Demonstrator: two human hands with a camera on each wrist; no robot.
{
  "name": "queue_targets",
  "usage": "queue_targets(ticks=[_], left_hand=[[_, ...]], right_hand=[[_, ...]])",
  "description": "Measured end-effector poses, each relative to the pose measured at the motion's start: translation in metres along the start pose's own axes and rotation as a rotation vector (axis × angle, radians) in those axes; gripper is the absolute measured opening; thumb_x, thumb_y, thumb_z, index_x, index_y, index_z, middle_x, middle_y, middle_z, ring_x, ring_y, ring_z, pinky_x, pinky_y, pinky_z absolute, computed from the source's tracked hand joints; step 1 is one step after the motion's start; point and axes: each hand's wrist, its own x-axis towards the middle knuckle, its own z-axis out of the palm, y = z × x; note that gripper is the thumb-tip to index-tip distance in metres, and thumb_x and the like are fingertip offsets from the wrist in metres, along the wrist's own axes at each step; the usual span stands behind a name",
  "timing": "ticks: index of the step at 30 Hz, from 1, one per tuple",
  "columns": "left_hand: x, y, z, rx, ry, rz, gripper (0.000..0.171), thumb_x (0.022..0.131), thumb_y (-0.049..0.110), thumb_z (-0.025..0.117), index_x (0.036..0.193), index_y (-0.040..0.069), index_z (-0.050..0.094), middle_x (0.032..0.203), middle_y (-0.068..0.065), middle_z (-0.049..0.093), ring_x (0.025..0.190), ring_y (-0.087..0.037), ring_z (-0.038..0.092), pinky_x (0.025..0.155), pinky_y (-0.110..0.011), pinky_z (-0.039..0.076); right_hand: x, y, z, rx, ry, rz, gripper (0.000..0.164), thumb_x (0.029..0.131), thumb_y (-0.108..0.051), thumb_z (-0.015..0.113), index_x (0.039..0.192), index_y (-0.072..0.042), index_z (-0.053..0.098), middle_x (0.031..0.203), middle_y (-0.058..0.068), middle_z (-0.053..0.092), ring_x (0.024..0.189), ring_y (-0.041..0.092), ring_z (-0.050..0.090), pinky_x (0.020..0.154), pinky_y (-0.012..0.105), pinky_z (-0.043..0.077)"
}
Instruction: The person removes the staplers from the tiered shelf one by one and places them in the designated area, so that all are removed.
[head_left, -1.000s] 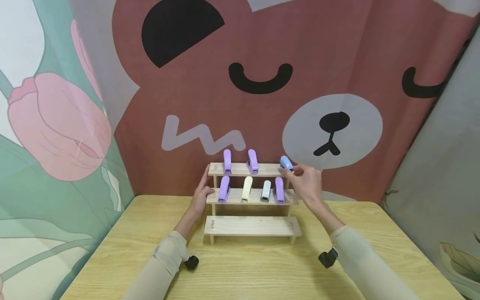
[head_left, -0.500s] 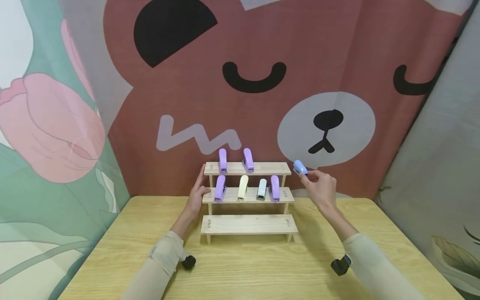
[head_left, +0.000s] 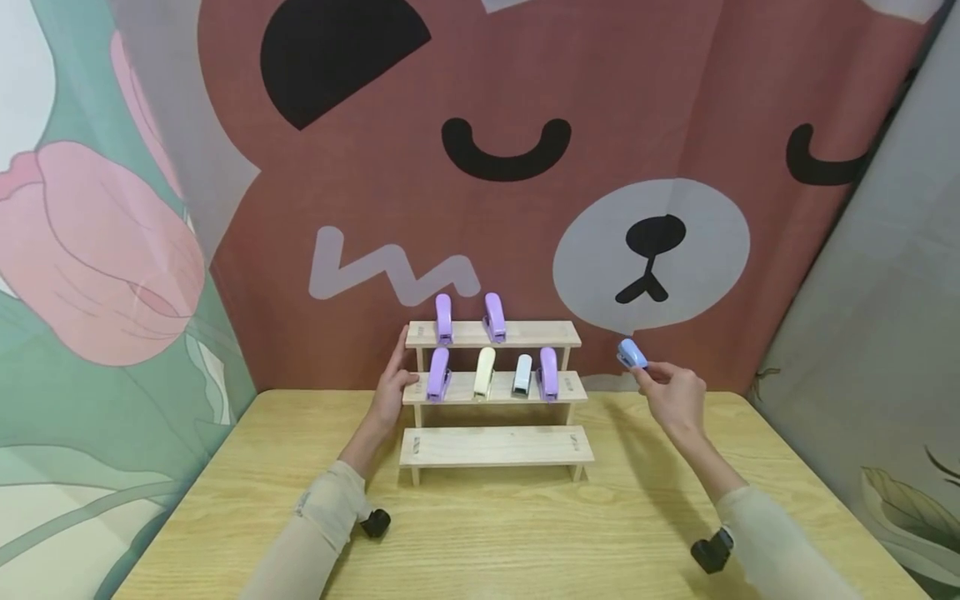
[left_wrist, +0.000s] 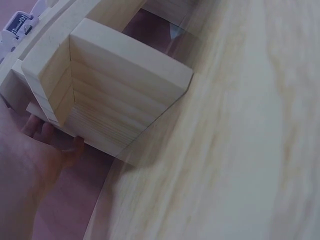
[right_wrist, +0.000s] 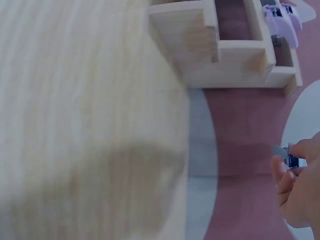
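Note:
My right hand (head_left: 677, 400) pinches a small blue stapler (head_left: 632, 353) in the air, right of a three-tier wooden display stand (head_left: 495, 447). The right wrist view shows the stapler's metal end (right_wrist: 293, 161) between thumb and fingers. My left hand (head_left: 389, 398) rests against the stand's left end, one finger extended up along its side and the thumb at the middle tier. On the top tier stand two purple staplers (head_left: 444, 319). The middle tier holds a purple stapler (head_left: 438, 374), a cream stapler (head_left: 485, 373), a pale blue stapler (head_left: 522, 376) and another purple stapler (head_left: 548, 374).
The stand is on a light wooden table (head_left: 480, 542), near its back edge. Behind the table hangs a cloth (head_left: 360, 192) with a bear print. Flower-printed cloth (head_left: 105, 242) hangs at the left, a grey curtain (head_left: 862, 333) at the right.
My right hand has lifted the blue stapler off the right end of the top tier and carried it out to the right. The left hand stays against the stand.

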Motion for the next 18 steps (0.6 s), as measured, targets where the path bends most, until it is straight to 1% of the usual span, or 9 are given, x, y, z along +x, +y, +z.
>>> queue_targets(ticks=[3, 7, 10, 12, 15, 18], left_hand=[[0.0, 0.0, 0.0, -0.001, 0.001, -0.004, 0.086, 0.091, 0.001, 0.044, 0.162, 0.045, 0.021, 0.164, 0.0, 0.026, 0.147, -0.027, 0.022, 0.108, -0.054, 0.026], [0.001, 0.001, 0.002, 0.013, -0.008, -0.002, 0.087, 0.09, 0.002, 0.045, 0.162, 0.045, 0.021, 0.165, 0.002, 0.024, 0.147, -0.027, 0.022, 0.109, -0.055, 0.024], [0.0, 0.002, 0.001, 0.02, -0.006, 0.002, 0.087, 0.09, 0.001, 0.044, 0.162, 0.044, 0.021, 0.166, 0.003, 0.021, 0.148, -0.027, 0.019, 0.11, -0.057, 0.021], [-0.001, 0.002, 0.0, 0.024, -0.001, 0.001, 0.087, 0.091, 0.001, 0.044, 0.162, 0.044, 0.021, 0.166, 0.003, 0.02, 0.149, -0.027, 0.018, 0.111, -0.058, 0.019], [0.0, 0.001, -0.002, 0.027, -0.008, -0.009, 0.086, 0.093, 0.002, 0.043, 0.162, 0.045, 0.019, 0.167, 0.005, 0.017, 0.15, -0.026, 0.015, 0.112, -0.059, 0.015], [0.002, 0.001, -0.003, 0.036, -0.024, -0.018, 0.085, 0.095, 0.001, 0.043, 0.162, 0.045, 0.016, 0.167, 0.01, 0.013, 0.151, -0.023, 0.012, 0.113, -0.059, 0.013]], right_hand=[[-0.004, 0.011, -0.003, 0.009, -0.018, 0.026, 0.033, 0.095, -0.02, 0.073, 0.113, 0.008, 0.074, 0.09, 0.02, 0.074, 0.073, 0.031, 0.073, 0.05, 0.024, 0.046], [-0.009, 0.027, -0.008, 0.013, -0.034, 0.061, 0.033, 0.097, -0.017, 0.071, 0.114, 0.011, 0.072, 0.093, 0.024, 0.073, 0.075, 0.034, 0.073, 0.045, 0.026, 0.043], [-0.011, 0.039, -0.009, 0.008, -0.025, 0.076, 0.032, 0.097, -0.015, 0.07, 0.113, 0.012, 0.071, 0.093, 0.026, 0.073, 0.074, 0.036, 0.073, 0.042, 0.026, 0.042], [-0.011, 0.047, -0.009, 0.003, -0.016, 0.09, 0.031, 0.096, -0.013, 0.07, 0.114, 0.012, 0.072, 0.093, 0.027, 0.072, 0.074, 0.037, 0.073, 0.043, 0.025, 0.043], [-0.011, 0.059, -0.012, -0.022, -0.011, 0.138, 0.032, 0.096, -0.013, 0.07, 0.118, 0.01, 0.071, 0.094, 0.026, 0.073, 0.071, 0.033, 0.073, 0.046, 0.024, 0.044], [-0.008, 0.072, -0.021, -0.055, -0.018, 0.195, 0.034, 0.097, -0.015, 0.069, 0.12, 0.01, 0.07, 0.092, 0.025, 0.073, 0.066, 0.022, 0.071, 0.048, 0.023, 0.045]])
